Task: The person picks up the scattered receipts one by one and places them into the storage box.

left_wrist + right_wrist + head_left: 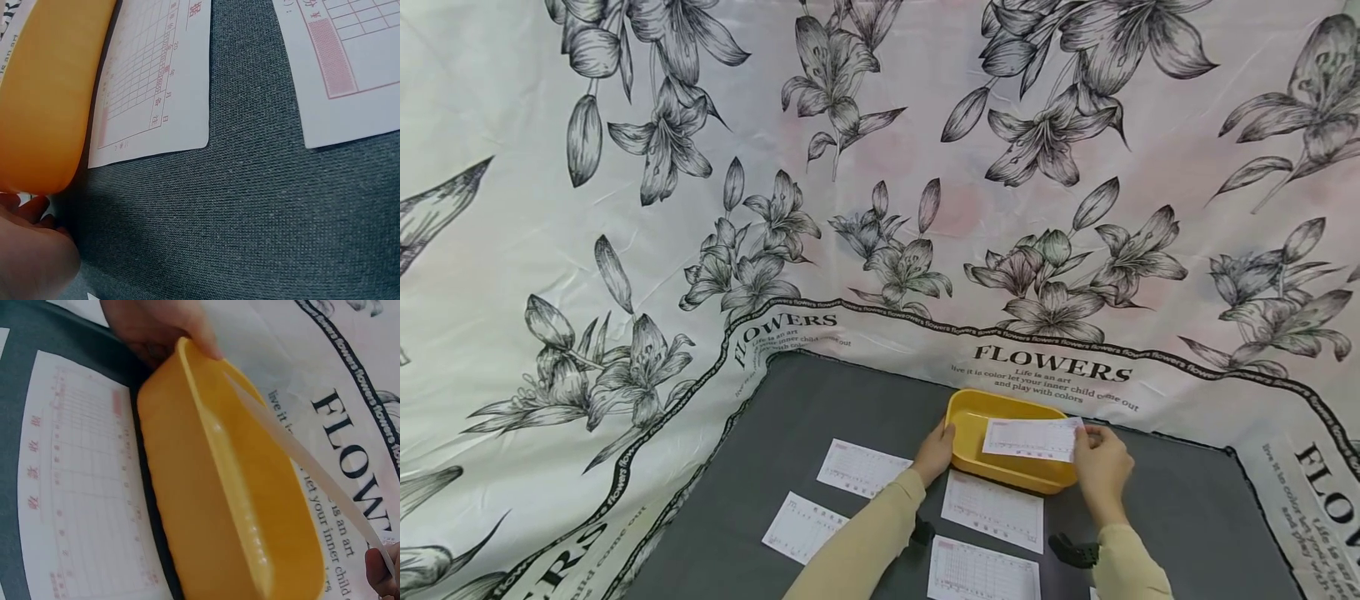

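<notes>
A yellow plastic basket (1011,477) stands at the far side of the dark grey table. My left hand (933,454) grips its left end, with the thumb at the rim in the right wrist view and curled fingers against the outside in the left wrist view. My right hand (1103,473) pinches the right edge of a white receipt slip (1030,439) printed in red. That slip hangs over the basket's opening, and its thin edge (312,469) shows in the right wrist view. Just in front of the basket lies another receipt slip (81,487), flat on the table.
More printed slips lie apart on the grey tabletop (730,500): one left of the basket (859,467), one nearer on the left (803,527), one at the front (983,570). A floral cloth (895,250) rises behind the table and borders it.
</notes>
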`<state>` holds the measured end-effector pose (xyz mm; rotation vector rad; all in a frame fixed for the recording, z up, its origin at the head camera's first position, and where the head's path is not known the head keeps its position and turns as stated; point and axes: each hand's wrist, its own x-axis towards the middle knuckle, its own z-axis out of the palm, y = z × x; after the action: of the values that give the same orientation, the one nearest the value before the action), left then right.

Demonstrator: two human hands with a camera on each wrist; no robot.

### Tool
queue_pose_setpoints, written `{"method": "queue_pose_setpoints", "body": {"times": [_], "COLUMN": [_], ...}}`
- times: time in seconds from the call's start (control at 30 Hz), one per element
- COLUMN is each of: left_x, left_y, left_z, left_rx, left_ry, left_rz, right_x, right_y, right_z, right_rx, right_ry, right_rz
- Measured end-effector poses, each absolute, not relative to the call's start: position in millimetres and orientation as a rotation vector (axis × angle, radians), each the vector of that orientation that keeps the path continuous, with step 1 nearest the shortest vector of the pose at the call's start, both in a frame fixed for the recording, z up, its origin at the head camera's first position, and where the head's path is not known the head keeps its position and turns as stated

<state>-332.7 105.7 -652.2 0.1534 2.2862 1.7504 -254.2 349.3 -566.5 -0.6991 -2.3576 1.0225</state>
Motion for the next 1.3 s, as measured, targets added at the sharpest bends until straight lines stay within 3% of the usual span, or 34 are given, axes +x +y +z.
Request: {"method": "queue_pose_setpoints", "body": {"times": [1.3], "left_x": [-323], "left_y": [103], "left_z": [-641], "left_rx": [0.139], "left_ry": [2.308], "left_rz": [1.74], "right_x": [-268], "right_y": [322], "right_z": [-615], "right_rx": [-0.511], "right_ry": [-2.675], "right_rz": [0.711]}}
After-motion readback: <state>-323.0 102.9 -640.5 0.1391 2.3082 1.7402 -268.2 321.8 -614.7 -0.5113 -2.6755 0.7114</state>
